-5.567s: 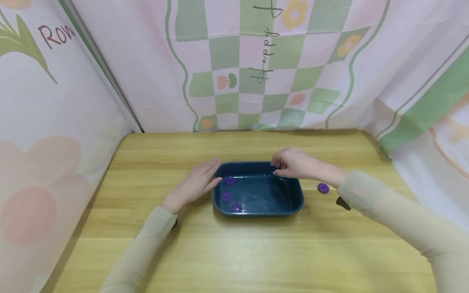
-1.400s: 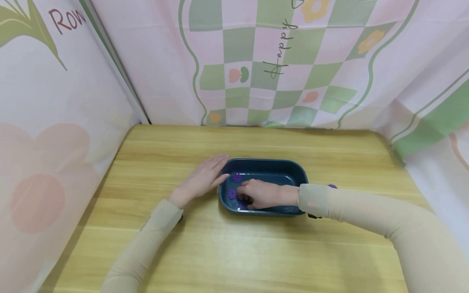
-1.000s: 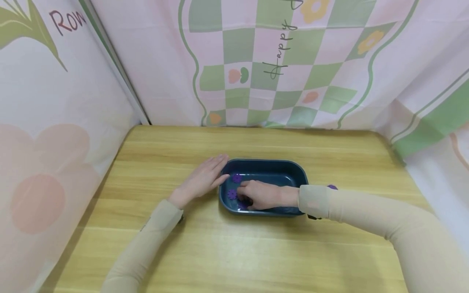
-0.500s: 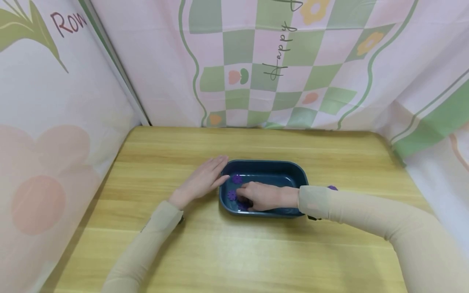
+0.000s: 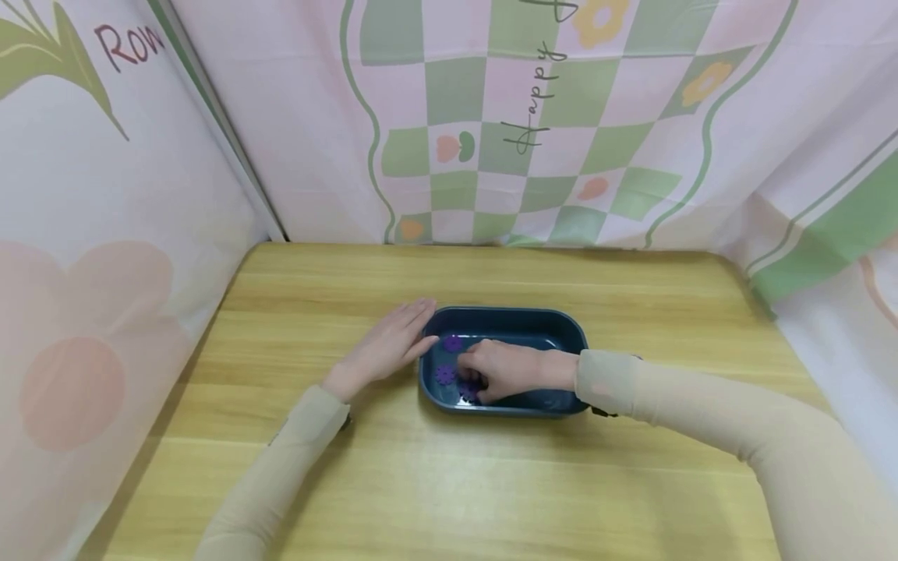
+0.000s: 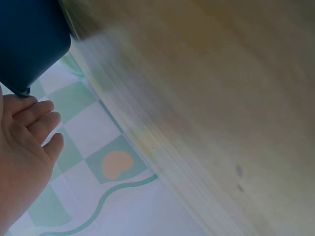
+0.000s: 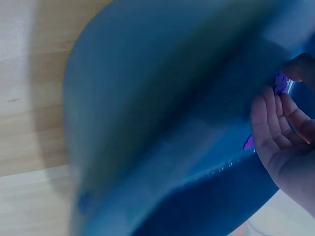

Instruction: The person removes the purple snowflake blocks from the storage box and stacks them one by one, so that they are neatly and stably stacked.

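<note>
A dark blue rectangular basin (image 5: 519,315) stands on the wooden table, with purple notched discs lying at its left end. My left hand (image 5: 384,343) rests against the basin's left end, fingers straight along the rim; in the left wrist view its fingertips (image 6: 45,117) are by the basin's corner. Inside the basin, my right hand (image 5: 507,368) pinches one purple notched disc (image 5: 468,392) between thumb and curled fingers. The right wrist view shows this held disc (image 7: 281,82) partly covered by the fingers. Two other discs, the upper disc (image 5: 453,343) and the middle disc (image 5: 445,375), lie to its left.
One more purple disc (image 5: 637,357) is on the table right of the basin, almost wholly hidden behind the right sleeve. Bare wooden tabletop (image 5: 421,483) lies in front of the basin. A patterned curtain (image 5: 491,187) hangs along the table's far edge.
Since 5.6 seconds ago the right hand has come from above the basin's right end down to the discs. In the last half second it has shifted slightly right, with the front disc. The left hand stays.
</note>
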